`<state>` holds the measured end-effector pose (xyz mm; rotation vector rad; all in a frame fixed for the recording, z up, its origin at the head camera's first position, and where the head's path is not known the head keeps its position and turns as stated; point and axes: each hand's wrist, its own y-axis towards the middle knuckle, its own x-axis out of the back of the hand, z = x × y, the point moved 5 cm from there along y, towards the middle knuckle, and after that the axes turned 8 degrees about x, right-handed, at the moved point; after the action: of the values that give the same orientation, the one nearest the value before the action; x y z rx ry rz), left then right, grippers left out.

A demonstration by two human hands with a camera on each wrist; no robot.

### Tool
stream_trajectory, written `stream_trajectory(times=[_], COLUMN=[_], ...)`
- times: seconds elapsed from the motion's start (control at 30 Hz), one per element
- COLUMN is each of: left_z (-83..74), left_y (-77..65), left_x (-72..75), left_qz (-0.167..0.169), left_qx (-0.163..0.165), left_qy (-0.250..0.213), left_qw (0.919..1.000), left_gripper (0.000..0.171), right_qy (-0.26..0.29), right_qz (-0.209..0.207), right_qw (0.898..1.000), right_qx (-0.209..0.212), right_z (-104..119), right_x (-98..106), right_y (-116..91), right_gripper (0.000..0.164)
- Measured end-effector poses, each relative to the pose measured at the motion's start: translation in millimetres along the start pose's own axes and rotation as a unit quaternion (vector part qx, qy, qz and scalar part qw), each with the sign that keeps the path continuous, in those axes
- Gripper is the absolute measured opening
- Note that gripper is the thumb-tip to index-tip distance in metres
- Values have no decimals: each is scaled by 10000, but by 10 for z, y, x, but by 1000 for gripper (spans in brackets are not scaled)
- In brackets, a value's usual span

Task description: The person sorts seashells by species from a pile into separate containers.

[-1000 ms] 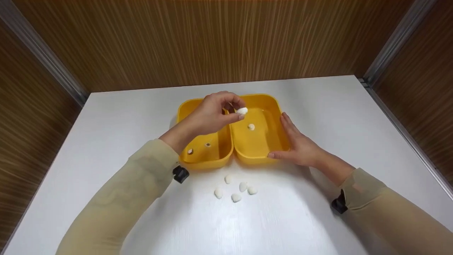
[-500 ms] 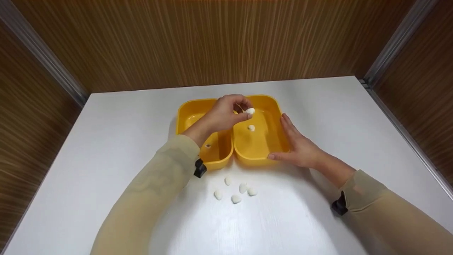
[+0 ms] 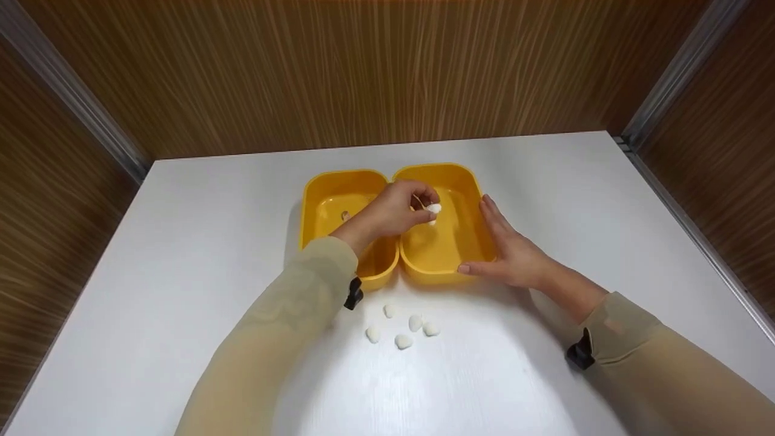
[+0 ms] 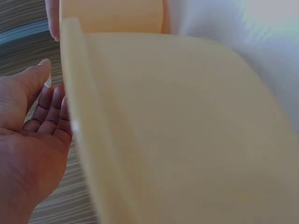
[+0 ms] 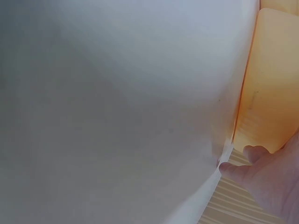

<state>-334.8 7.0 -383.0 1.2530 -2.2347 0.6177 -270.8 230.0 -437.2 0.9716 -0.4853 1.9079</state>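
Five white pebble-like pieces (image 3: 415, 323) in front of right-hand yellow tray (image 3: 430, 277); low left sleeve (image 3: 290, 315) could scatter them. Right hand (image 3: 517, 257), fingers extended, against tray's right wall: hard push might shift it. Over tray, left hand (image 3: 396, 209) pinches white piece (image 3: 435, 208); slack grip could drop it. Juts past thumb tip.

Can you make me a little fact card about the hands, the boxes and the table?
Left hand: pinching a white piece, over or in the right yellow box
Right hand: touching that box's right side
Left yellow box: beside the other box; a small thing inside, too tiny to name
Table: white, with five white pieces in front of the boxes
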Motion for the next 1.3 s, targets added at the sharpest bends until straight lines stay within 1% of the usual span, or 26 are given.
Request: stream_trajectory(times=[0.17, 0.27, 0.6, 0.77, 0.87, 0.97, 1.1, 1.2, 1.3], left_z=[10, 9, 8, 10, 10, 2, -47, -129, -228], left_y=[7, 2, 0, 5, 2, -10, -62, -134, -221], left_x=[-65, -98, -165, -186, -187, -170, -105, -23, 75], left_qz=[96, 152, 131, 109, 112, 51, -110, -171, -190], left_qx=[37, 2, -297, -211, -220, -298, -297, -249, -273], left_qy=[175, 303, 657, 725, 732, 702, 469, 328, 257], left_qw=[9998, 9994, 9973, 9971, 9970, 9971, 9984, 9990, 9991], left_gripper=[21, 22, 21, 28, 33, 35, 33, 33, 34], right_qy=[-22, -40, 0, 34, 35, 17, 1, 9, 13], right_qz=[13, 14, 17, 22, 34, 42, 56, 59, 55], right_qw=[10000, 10000, 10000, 10000, 9999, 9999, 9999, 9999, 9999], right_qx=[-3, -11, -56, -84, -107, -121, -132, -115, -99], right_z=[4, 5, 23, 25, 28, 26, 22, 19, 13], right_x=[-4, -7, 0, 1, 2, 0, -3, -1, 5], right_y=[-6, -12, -28, -35, -34, -29, -21, -13, -1], right_gripper=[130, 130, 130, 130, 130, 130, 130, 130, 130])
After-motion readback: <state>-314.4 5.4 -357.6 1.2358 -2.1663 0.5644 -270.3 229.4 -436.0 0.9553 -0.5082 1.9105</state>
